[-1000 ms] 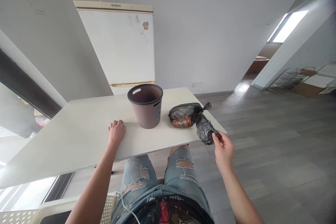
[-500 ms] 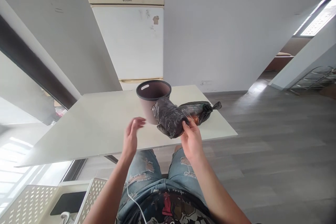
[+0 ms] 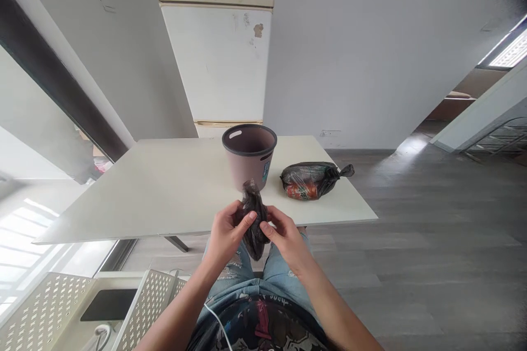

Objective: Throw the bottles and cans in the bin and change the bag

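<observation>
A crumpled black plastic bag (image 3: 256, 238) hangs between my two hands, just past the front edge of the table. My left hand (image 3: 230, 228) grips its left side, thumb across the front. On the other side my right hand (image 3: 284, 233) pinches the same bag between thumb and fingers. Right behind it stands a mauve trash bin (image 3: 247, 170) with a dark rim, upright on the white table (image 3: 177, 186); its inside bottom is hidden. A knotted black bag (image 3: 310, 180) lies right of the bin, with something red and orange showing through, apart from both hands.
The white fridge (image 3: 226, 60) stands behind the table against the grey wall. A perforated cream basket (image 3: 148, 301) sits low at the left with a dark flat item and a white object inside. A white cable (image 3: 218, 321) runs over my lap.
My left hand has come right and taken hold of the loose black bag, which is now gathered narrower and drawn nearer to me. The knotted bag stays on the table.
</observation>
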Demonstrator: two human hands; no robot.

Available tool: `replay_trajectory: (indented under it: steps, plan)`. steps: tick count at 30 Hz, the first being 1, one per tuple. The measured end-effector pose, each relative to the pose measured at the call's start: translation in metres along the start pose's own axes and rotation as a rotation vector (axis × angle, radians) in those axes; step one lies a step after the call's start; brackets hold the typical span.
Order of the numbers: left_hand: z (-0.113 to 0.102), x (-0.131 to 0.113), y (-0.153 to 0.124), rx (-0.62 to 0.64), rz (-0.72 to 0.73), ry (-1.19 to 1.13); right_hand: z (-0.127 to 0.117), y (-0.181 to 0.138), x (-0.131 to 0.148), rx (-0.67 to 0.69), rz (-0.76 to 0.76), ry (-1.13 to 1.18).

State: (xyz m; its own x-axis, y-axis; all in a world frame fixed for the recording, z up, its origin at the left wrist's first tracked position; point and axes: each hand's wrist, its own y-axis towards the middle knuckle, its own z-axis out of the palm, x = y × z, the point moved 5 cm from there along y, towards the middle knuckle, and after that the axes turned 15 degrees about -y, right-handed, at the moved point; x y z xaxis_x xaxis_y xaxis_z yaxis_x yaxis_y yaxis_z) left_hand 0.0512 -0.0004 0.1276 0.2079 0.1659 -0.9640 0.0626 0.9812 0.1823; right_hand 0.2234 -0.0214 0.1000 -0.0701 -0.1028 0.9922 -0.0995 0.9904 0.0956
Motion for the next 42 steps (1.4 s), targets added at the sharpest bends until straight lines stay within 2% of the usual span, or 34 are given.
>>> replay_trajectory:
  steps: [1, 2, 5, 8, 12, 16, 19, 21, 23, 24, 25, 26, 28, 30, 32, 35, 39, 42]
  plan:
    - [0.003, 0.005, -0.001, 0.034, -0.015, -0.003, 0.004, -0.001, -0.004, 0.045, 0.026, 0.055]
    - [0.004, 0.009, -0.002, 0.050, -0.026, -0.003, 0.003, 0.000, -0.009, 0.027, 0.052, 0.108]
    - [-0.001, 0.016, -0.003, 0.016, -0.029, 0.022, -0.012, -0.001, -0.029, -0.164, 0.119, 0.231]
    - [-0.016, 0.014, -0.004, -0.050, 0.010, 0.063, -0.034, -0.005, -0.042, -0.260, 0.160, 0.284]
    - [-0.042, 0.005, -0.007, -0.162, 0.073, 0.135, -0.064, -0.013, -0.041, -0.364, 0.145, 0.314]
    - [-0.062, -0.004, -0.010, -0.244, 0.122, 0.147, -0.077, -0.017, -0.048, -0.443, 0.154, 0.325]
    - [-0.064, -0.009, -0.009, -0.266, 0.130, 0.051, -0.076, -0.021, -0.059, -0.491, 0.202, 0.235]
    - [-0.058, -0.010, -0.009, -0.264, 0.119, -0.023, -0.076, -0.028, -0.058, -0.601, 0.179, 0.078]
    - [-0.048, -0.009, -0.010, -0.239, 0.097, -0.065, -0.074, -0.035, -0.043, -0.721, 0.061, -0.132]
    - [-0.042, -0.008, -0.012, -0.215, 0.082, -0.078, -0.071, -0.036, -0.031, -0.729, -0.023, -0.229]
    - [-0.036, -0.007, -0.013, -0.185, 0.063, -0.093, -0.065, -0.034, -0.019, -0.678, -0.105, -0.307]
    - [-0.030, -0.006, -0.015, -0.149, 0.042, -0.110, -0.058, -0.030, -0.008, -0.566, -0.167, -0.362]
    - [-0.018, -0.003, -0.019, -0.057, -0.008, -0.132, -0.038, -0.017, 0.009, -0.265, -0.235, -0.407]
    - [-0.008, -0.003, -0.022, 0.063, -0.049, -0.121, -0.019, -0.006, 0.016, -0.005, -0.261, -0.451]
    - [-0.001, -0.005, -0.025, 0.182, -0.058, -0.067, -0.004, 0.001, 0.018, 0.144, -0.319, -0.534]
    - [-0.001, -0.013, -0.028, 0.280, -0.048, 0.081, 0.000, 0.005, 0.013, 0.126, -0.351, -0.595]
    - [-0.010, -0.020, -0.035, 0.428, -0.128, 0.362, -0.027, 0.001, 0.013, -0.034, -0.225, -0.567]
    - [-0.016, -0.018, -0.046, 0.608, -0.210, 0.588, -0.047, -0.004, 0.027, -0.073, -0.237, -0.645]
